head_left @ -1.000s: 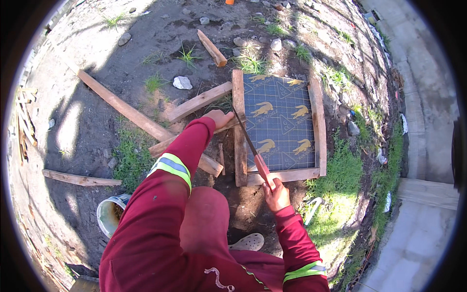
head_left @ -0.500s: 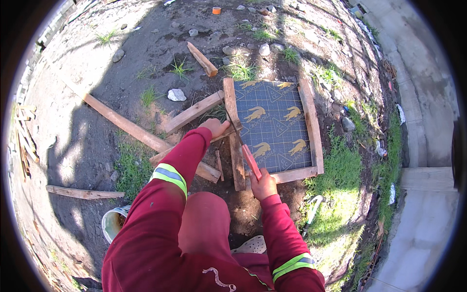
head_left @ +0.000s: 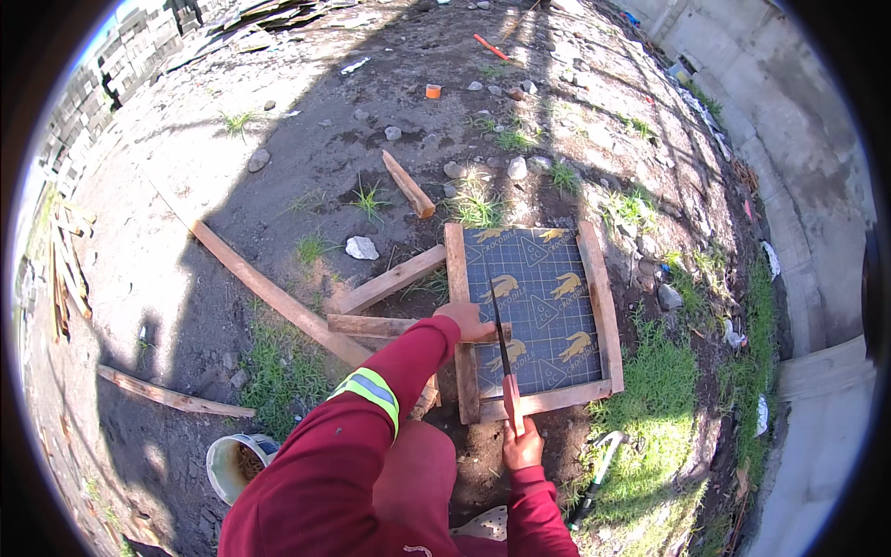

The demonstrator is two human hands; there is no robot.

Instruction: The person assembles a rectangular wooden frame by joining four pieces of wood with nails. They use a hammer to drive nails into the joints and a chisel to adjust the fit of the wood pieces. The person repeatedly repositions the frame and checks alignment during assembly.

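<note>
My right hand [head_left: 522, 446] grips the red handle of a handsaw [head_left: 511, 397], its narrow dark blade pointing away from me. Beside the blade, my left hand [head_left: 473, 321] is closed on a short length of timber [head_left: 371, 325]. That timber crosses the left rail of a wooden frame [head_left: 463, 348], and its end sticks out over the panel. Inside the frame is a dark blue panel [head_left: 548, 342] with a pale grid and yellow animal prints. The blade stands close to the timber's end; whether they touch, I cannot tell.
Left of the frame lie a long plank [head_left: 260, 283] and another timber piece [head_left: 394, 278]. A white bucket [head_left: 223, 469] stands at lower left. On the grass at right lies a hammer-like tool [head_left: 599, 473]. Stones, a wood offcut [head_left: 408, 186] and a concrete strip [head_left: 826, 446] surround the area.
My left hand has moved right with the short timber, whose end now reaches farther over the panel. The saw has come off the frame's left rail and swung more upright. The view has tilted up.
</note>
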